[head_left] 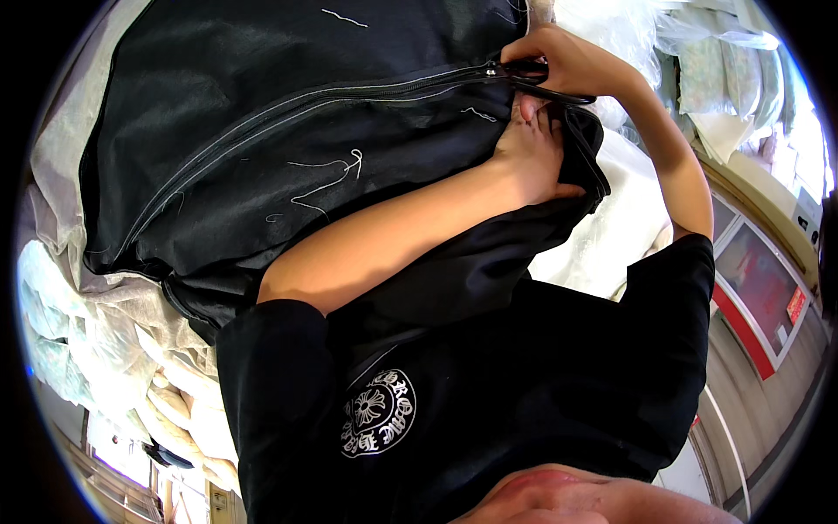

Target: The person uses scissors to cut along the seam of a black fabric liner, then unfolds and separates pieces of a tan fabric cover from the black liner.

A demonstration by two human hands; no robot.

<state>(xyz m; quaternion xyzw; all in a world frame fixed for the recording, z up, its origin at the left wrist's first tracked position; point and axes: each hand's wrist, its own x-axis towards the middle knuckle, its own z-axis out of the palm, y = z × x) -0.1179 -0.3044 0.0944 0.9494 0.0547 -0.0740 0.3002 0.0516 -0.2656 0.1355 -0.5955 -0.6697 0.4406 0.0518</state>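
Note:
A black fabric cover [227,105] with a long white-stitched zipper [349,92] and loose white threads fills the upper left. My right hand [567,61] is closed on a black looped item [563,94] beside the metal zipper slider [491,70]; I cannot make out what that item is exactly. Just below it, my left hand [530,159] grips the cover’s folded edge at its right end, fingers bent, some partly hidden in the dark folds.
Pale, plastic-wrapped bundles [724,87] are piled at upper right, with more pale padded material [175,402] at lower left. A white padded surface [594,236] lies under the cover. A red-and-silver framed panel [755,288] stands at the right.

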